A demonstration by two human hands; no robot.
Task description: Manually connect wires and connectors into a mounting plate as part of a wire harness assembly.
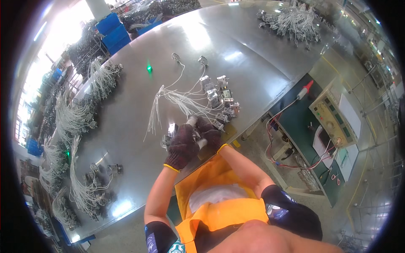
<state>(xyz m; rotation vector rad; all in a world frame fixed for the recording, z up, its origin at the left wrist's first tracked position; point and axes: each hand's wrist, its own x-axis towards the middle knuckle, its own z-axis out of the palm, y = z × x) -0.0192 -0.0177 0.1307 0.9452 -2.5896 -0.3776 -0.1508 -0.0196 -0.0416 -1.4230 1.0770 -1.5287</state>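
My left hand [182, 143] and my right hand [209, 131], in dark knitted gloves with yellow cuffs, are close together near the table's front edge. Both are closed around a small shiny metal part [196, 135], mostly hidden by the gloves. Just beyond my right hand is a cluster of metal box-shaped parts [213, 98] with thin white wires [179, 100] running left into a gathered bundle. Against the left side of my left hand lie more metal pieces [168, 137]. Two wired parts, one of them a metal piece [176, 56], lie farther off.
Heaps of white-wired parts [76, 114] line the table's left side, with another heap [299, 25] at the far right. At right, a lower green bench [291, 135] holds a beige test instrument [333, 118], a red-tipped probe [304, 90] and scissors [335, 178]. Blue bins [113, 33] stand behind the metal table [139, 97].
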